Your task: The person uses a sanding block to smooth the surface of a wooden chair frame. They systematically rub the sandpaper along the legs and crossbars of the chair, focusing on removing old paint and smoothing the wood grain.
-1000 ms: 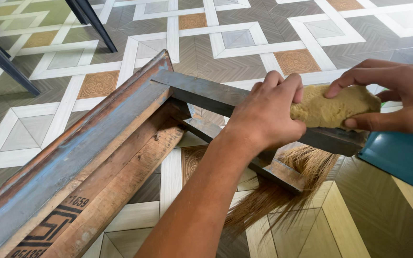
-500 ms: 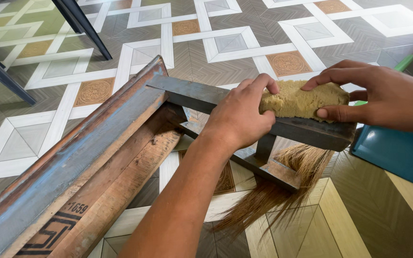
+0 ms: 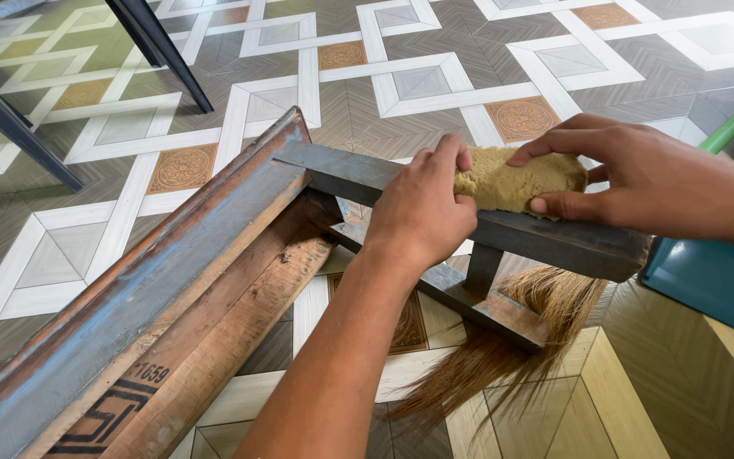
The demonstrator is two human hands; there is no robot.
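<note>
Yellow sponge on the steel bar, pinched between both hands' closed grips.

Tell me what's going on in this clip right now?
A person presses a yellowish sponge onto the top of a grey metal bar of a rusty frame. The left hand grips the bar and the sponge's near end; the right hand holds its far end. A broom's bristles lie on the patterned floor beneath, and a teal dustpan sits to the right.
</note>
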